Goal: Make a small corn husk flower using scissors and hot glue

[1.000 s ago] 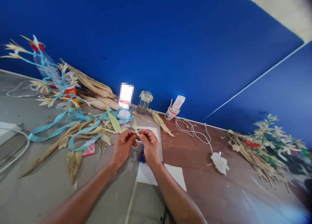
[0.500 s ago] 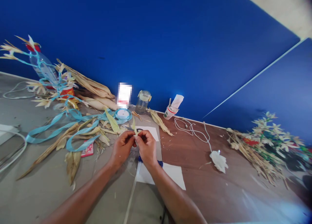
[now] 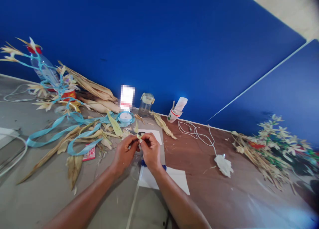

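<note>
At the middle of the table my left hand [image 3: 126, 152] and my right hand [image 3: 151, 151] meet, fingertips pinched together. Between them is a small pale-green piece of corn husk [image 3: 140, 138], mostly covered by the fingers. Just behind the fingertips a narrow husk tip [image 3: 136, 126] points up; I cannot tell if it joins the held piece. A dark-handled tool [image 3: 141, 133] lies partly hidden on white paper beyond the hands. Left of them rest a broad green husk leaf [image 3: 115, 125] and loose light-blue ribbon [image 3: 82, 149], near its spool [image 3: 125, 117].
Dried husks [image 3: 97, 92] and blue-stemmed husk flowers [image 3: 42, 79] fill the back left. A glass jar [image 3: 146, 104], a paper cup [image 3: 173, 115] and a white cable [image 3: 195, 131] line the blue partition. More husk flowers [image 3: 279, 136] lie right. White paper [image 3: 174, 179] is under my right forearm.
The fingertips have shifted slightly around the husk piece, and a greener, folded-looking part of it now shows between them. Both forearms stay nearly in place.
</note>
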Demonstrator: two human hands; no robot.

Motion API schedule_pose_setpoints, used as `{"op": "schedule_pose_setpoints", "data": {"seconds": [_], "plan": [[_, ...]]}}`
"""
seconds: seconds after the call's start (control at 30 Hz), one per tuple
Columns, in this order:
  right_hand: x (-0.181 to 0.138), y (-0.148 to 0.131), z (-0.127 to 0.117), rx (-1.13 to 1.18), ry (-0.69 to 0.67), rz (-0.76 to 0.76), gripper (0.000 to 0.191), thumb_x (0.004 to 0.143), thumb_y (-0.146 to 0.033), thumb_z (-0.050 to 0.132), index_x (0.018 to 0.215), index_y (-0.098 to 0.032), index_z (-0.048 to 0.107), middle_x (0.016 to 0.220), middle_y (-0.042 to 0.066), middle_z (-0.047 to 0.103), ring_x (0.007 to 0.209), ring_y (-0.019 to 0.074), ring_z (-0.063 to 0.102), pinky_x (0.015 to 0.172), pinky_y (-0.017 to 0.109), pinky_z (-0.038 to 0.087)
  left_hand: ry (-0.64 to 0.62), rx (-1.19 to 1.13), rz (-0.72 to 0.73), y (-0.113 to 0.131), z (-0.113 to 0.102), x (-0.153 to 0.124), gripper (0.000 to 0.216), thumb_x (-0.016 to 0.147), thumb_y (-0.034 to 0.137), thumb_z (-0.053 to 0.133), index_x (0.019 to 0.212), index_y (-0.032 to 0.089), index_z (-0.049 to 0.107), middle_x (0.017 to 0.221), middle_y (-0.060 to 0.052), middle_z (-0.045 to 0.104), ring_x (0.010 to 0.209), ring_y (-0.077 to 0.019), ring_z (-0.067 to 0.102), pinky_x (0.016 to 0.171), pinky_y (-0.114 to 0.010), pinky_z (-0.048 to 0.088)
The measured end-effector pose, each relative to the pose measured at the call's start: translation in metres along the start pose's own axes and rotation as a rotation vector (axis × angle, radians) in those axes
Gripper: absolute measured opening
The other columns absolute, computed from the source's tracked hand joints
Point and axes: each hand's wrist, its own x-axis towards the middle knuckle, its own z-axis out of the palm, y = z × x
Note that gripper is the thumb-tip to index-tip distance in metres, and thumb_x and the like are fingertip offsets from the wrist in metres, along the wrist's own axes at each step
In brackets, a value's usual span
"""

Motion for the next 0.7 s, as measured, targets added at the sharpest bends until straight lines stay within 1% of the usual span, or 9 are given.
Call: {"op": "schedule_pose_setpoints", "data": {"seconds": [0.07,0.13,0.2,0.3,0.37,0.43,0.57,0.7], "plan": [[0.000,-0.003,0.000,-0.014,0.002,-0.010,0.003,0.070,-0.019,0.054,0.069,-0.019,0.051,0.075,-0.002,0.047,0.056,0.0088,0.047,0.049,0.020,0.043,0.001,0.057,0.046,-0.001,-0.002,0.000,0.010,0.076,0.020,0.054,0.077,0.018,0.064,0.067,0.001,0.056,0.057,-0.0110,0.053,0.057,-0.023,0.042],[0.001,-0.006,-0.001,-0.040,-0.002,-0.022,0.002,0.069,-0.018,0.054,0.068,-0.019,0.052,0.074,-0.001,0.048,0.059,0.0097,0.048,0.053,0.021,0.043,0.010,0.054,0.047,-0.001,-0.003,0.002,0.009,0.075,0.021,0.055,0.076,0.018,0.064,0.065,0.001,0.056,0.057,-0.0113,0.053,0.058,-0.023,0.042],[0.001,-0.009,-0.003,-0.056,-0.037,-0.031,0.001,0.069,-0.018,0.054,0.069,-0.019,0.054,0.075,-0.001,0.050,0.062,0.0106,0.049,0.057,0.022,0.044,0.026,-0.013,0.004,-0.002,-0.003,0.004,0.007,0.074,0.023,0.058,0.074,0.018,0.063,0.062,0.002,0.055,0.055,-0.0113,0.052,0.056,-0.023,0.042],[0.003,-0.010,-0.009,-0.061,-0.113,-0.037,0.006,0.071,-0.019,0.054,0.074,-0.019,0.059,0.080,0.001,0.055,0.071,0.0128,0.053,0.065,0.024,0.045,0.041,-0.108,-0.067,-0.001,-0.005,0.007,0.008,0.071,0.025,0.061,0.071,0.017,0.061,0.058,0.003,0.054,0.053,-0.0111,0.053,0.054,-0.022,0.042],[0.005,-0.010,-0.013,-0.038,-0.122,-0.025,0.010,0.074,-0.021,0.054,0.080,-0.019,0.062,0.082,0.002,0.057,0.075,0.0135,0.055,0.070,0.025,0.046,0.039,-0.119,-0.084,0.000,-0.005,0.008,0.009,0.071,0.026,0.062,0.071,0.017,0.061,0.056,0.004,0.055,0.052,-0.0110,0.053,0.054,-0.022,0.042],[0.006,-0.009,-0.015,-0.002,-0.102,0.001,0.011,0.075,-0.023,0.056,0.082,-0.019,0.063,0.081,0.002,0.059,0.073,0.0132,0.055,0.070,0.026,0.045,0.028,-0.122,-0.079,-0.001,-0.006,0.008,0.008,0.071,0.026,0.062,0.071,0.017,0.062,0.056,0.003,0.056,0.053,-0.0110,0.053,0.055,-0.022,0.042],[0.008,-0.013,-0.016,0.021,-0.095,0.069,0.014,0.073,-0.030,0.060,0.078,-0.018,0.064,0.075,0.001,0.060,0.066,0.0123,0.053,0.065,0.025,0.045,0.017,-0.146,-0.060,-0.004,-0.005,0.008,0.008,0.071,0.025,0.063,0.070,0.017,0.063,0.057,0.003,0.056,0.054,-0.0110,0.052,0.055,-0.023,0.042],[0.009,-0.017,-0.014,0.030,-0.076,0.088,0.017,0.072,-0.034,0.061,0.073,-0.017,0.064,0.069,0.000,0.060,0.061,0.0119,0.052,0.061,0.025,0.044,0.012,-0.134,-0.063,-0.004,-0.003,0.007,0.008,0.069,0.026,0.064,0.069,0.018,0.063,0.056,0.003,0.055,0.053,-0.0107,0.052,0.055,-0.023,0.042]]}}
